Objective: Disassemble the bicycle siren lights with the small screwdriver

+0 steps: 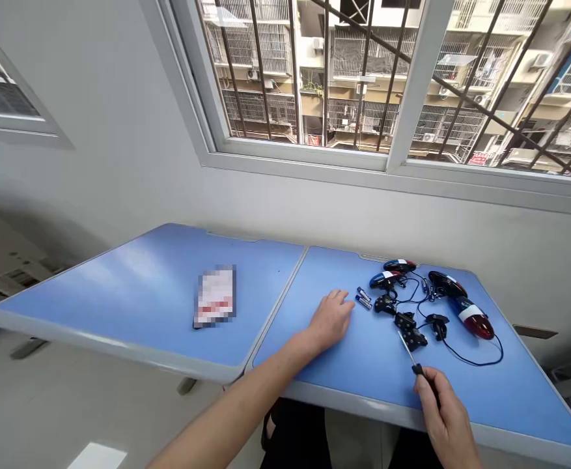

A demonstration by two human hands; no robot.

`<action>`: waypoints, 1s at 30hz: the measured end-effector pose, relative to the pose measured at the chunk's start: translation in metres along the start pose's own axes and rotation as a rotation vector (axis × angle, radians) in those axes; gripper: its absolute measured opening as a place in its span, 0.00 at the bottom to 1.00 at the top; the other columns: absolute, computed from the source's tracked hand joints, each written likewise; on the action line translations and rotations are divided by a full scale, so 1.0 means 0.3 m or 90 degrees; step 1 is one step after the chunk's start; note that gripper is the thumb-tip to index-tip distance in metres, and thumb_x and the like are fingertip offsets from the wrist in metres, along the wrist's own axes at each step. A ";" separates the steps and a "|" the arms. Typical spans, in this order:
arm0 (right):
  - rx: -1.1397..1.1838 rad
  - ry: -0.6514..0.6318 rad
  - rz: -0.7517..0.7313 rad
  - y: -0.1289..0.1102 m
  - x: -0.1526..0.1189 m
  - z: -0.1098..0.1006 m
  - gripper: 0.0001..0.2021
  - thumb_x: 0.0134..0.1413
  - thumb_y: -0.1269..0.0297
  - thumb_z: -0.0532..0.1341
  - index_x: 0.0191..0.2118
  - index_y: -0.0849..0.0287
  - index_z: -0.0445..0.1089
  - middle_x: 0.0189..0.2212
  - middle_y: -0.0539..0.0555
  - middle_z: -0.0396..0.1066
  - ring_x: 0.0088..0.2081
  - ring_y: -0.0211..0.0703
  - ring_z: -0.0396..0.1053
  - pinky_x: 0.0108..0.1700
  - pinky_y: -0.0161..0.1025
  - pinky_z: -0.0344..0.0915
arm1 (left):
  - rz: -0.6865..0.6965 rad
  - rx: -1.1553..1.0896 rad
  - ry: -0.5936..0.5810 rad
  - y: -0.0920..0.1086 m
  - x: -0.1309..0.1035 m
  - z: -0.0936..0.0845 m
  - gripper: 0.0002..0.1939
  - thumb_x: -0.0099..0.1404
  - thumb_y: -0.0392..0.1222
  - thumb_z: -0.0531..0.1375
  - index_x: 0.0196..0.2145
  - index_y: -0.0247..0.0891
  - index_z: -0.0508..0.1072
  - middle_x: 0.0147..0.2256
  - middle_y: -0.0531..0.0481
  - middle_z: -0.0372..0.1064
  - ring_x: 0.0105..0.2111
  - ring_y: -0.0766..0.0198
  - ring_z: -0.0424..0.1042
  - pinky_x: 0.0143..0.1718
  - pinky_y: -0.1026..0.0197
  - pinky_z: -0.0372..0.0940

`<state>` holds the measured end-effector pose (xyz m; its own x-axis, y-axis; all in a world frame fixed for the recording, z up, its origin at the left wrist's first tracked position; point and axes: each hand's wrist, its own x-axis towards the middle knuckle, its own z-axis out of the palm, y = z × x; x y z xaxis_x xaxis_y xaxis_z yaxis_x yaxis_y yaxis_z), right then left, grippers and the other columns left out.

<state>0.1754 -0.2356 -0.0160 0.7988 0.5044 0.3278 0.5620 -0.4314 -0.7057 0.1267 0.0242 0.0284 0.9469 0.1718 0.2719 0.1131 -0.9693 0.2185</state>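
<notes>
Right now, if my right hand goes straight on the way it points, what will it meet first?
Your right hand would probably bring the tip of its screwdriver against the black bracket pieces first; depth is unclear, so the tip may already touch them.

The counter (353,355) is plain sky blue, edged in pale grey. The nearest domed unit (471,316) I can see is banded blue, white and red, the red dark and glossy; a smaller one (385,280) wears the same three colours. The cable (475,363) and the clamp (415,339) are black. The batteries (364,301) mix dark blue with silvery white. The screwdriver (417,369) pairs a black handle with a silver shaft. A blurred whitish card (215,293) carries a red band. The wall (94,78) is off-white, the window bars (258,75) brown, the trousers (299,436) black.
</notes>
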 end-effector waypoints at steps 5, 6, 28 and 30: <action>0.025 -0.017 0.002 0.025 -0.020 -0.008 0.14 0.60 0.53 0.51 0.39 0.56 0.66 0.29 0.52 0.73 0.29 0.40 0.72 0.30 0.31 0.70 | 0.064 0.094 -0.070 0.039 0.126 -0.005 0.14 0.63 0.30 0.51 0.45 0.37 0.68 0.52 0.40 0.61 0.53 0.51 0.59 0.48 0.51 0.62; 0.026 -0.017 -0.008 0.023 -0.019 -0.008 0.14 0.60 0.53 0.51 0.39 0.56 0.66 0.29 0.51 0.73 0.29 0.40 0.72 0.30 0.31 0.70 | 0.076 0.102 -0.081 0.042 0.147 0.000 0.13 0.64 0.31 0.51 0.45 0.37 0.69 0.52 0.40 0.62 0.53 0.50 0.59 0.48 0.51 0.62; 0.016 0.017 -0.102 -0.075 0.023 -0.033 0.15 0.59 0.52 0.52 0.35 0.57 0.69 0.27 0.52 0.75 0.26 0.40 0.73 0.26 0.31 0.71 | 0.008 0.121 -0.163 -0.049 0.107 -0.029 0.09 0.65 0.38 0.53 0.40 0.36 0.71 0.39 0.41 0.66 0.42 0.54 0.66 0.39 0.58 0.64; 0.013 -0.004 -0.094 -0.062 0.022 -0.032 0.16 0.58 0.50 0.52 0.36 0.56 0.70 0.27 0.52 0.76 0.26 0.41 0.74 0.25 0.31 0.70 | -0.019 0.118 -0.157 -0.051 0.099 -0.029 0.09 0.65 0.38 0.52 0.40 0.37 0.71 0.39 0.41 0.66 0.43 0.54 0.66 0.41 0.57 0.64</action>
<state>0.1724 -0.2314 0.0054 0.7062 0.5657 0.4258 0.6690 -0.3361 -0.6629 0.1503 0.0457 0.0413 0.9842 0.1752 0.0271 0.1740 -0.9839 0.0419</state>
